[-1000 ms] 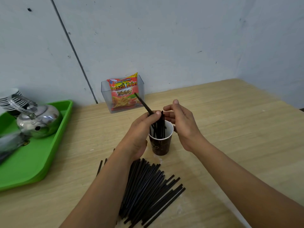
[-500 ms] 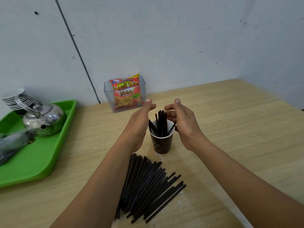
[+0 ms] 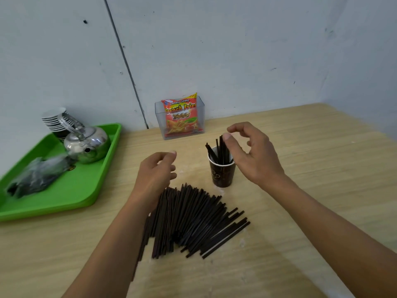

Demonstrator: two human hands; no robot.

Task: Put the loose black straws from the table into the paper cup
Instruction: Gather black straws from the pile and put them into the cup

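Straws upright in paper cup (image 3: 222, 173).
Left hand (image 3: 155, 173) loosely curled, empty, over pile (image 3: 193, 218); right hand (image 3: 255, 155) empty, thumb against cup straws (image 3: 220, 150).

Left forearm (image 3: 120, 239) hides straw pile's (image 3: 193, 220) left edge; tray bundle (image 3: 36, 177) blurred.

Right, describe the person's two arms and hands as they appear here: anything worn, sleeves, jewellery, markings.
Both forearms are bare up to the picture's lower edge, with no sleeve in view. The left hand and right hand wear no gloves, and no ring, watch, bracelet or marking shows on the sides facing the camera. The fingernails look short and unpainted.
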